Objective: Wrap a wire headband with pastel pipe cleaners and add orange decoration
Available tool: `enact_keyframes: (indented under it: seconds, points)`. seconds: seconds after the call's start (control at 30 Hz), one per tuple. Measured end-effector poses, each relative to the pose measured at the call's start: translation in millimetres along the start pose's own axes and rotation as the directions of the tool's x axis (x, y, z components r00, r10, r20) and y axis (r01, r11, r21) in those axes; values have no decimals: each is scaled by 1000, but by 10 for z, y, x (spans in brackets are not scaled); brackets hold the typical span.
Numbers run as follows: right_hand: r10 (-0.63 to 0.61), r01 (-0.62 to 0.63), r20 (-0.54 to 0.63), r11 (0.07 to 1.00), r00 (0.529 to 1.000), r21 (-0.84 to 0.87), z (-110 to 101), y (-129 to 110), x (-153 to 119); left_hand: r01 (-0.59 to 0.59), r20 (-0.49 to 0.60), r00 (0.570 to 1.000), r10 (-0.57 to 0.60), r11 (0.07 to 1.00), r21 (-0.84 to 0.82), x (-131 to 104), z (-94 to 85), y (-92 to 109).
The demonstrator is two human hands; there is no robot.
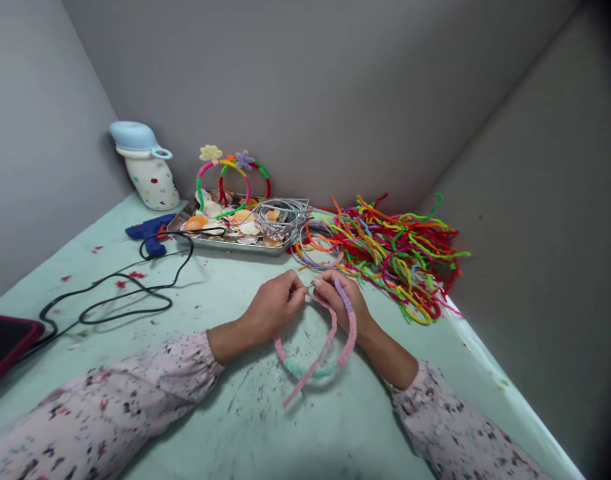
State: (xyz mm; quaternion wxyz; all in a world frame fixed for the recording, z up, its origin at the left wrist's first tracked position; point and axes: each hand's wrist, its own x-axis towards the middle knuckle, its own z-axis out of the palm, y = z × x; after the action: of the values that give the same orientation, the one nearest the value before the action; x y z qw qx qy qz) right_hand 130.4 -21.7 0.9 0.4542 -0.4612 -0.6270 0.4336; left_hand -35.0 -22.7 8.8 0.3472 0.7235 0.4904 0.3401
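Over the near middle of the table, my two hands meet at a hoop (354, 328) wrapped in fuzzy pink, mint and lilac pipe cleaner. My left hand (274, 303) is closed in a pinch on the hoop's left side, near its top. Thumb and fingers of my right hand (346, 301) pinch close beside it, where a small bare silvery bit shows between the fingertips. From that spot a loose pink pipe cleaner (315, 365) hangs down across the hoop, its free end crossing the lower rim. My fingers partly hide the top of the hoop.
Behind my hands are a metal tray (240, 247) of felt-like pieces, two finished-looking flower hoops (248, 183), coiled grey wire (285, 217) and a pipe cleaner heap (400, 250). Leftward are a blue glue gun (150, 231), black cord (122, 320), bottle (148, 173) and red-edged device (8, 343).
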Motion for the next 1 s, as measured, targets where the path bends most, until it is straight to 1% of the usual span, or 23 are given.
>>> enact_keyframes:
  seconds: [0.13, 0.2, 0.3, 0.43, 0.53, 0.63, 0.8, 1.0]
  points:
    - [-5, 4, -45, 1000, 999, -31, -2, 4, 10, 63, 43, 998, -56, 982, -181, -13, -19, 26]
    - [-13, 10, -69, 999, 998, -36, -1, 9, 16, 90, 45, 996, -81, 960, -265, -18, -26, 28]
    - [-9, 7, -92, 1000, 996, -30, -1, 11, 19, 125, 49, 992, -116, 935, -333, -18, -20, 2]
    - [0, -1, -64, 1000, 998, -16, 0, 4, 13, 167, 80, 986, -147, 910, -380, -8, 3, -58]
    - [10, -10, 9, 1000, 1000, 21, 14, 1, 17, 167, 84, 986, -145, 897, -409, -3, 10, -71]
    - [21, -21, 76, 1000, 997, -4, 33, 8, 33, 155, 63, 988, -141, 900, -408, -2, 9, -58]
    - [9, -4, 51, 995, 999, -97, 41, 35, 53, 145, 45, 989, -138, 898, -416, 0, 18, -57]
    - [-6, 9, 34, 995, 999, -103, 43, 67, 55, 142, 40, 990, -139, 882, -449, 14, 34, -91]
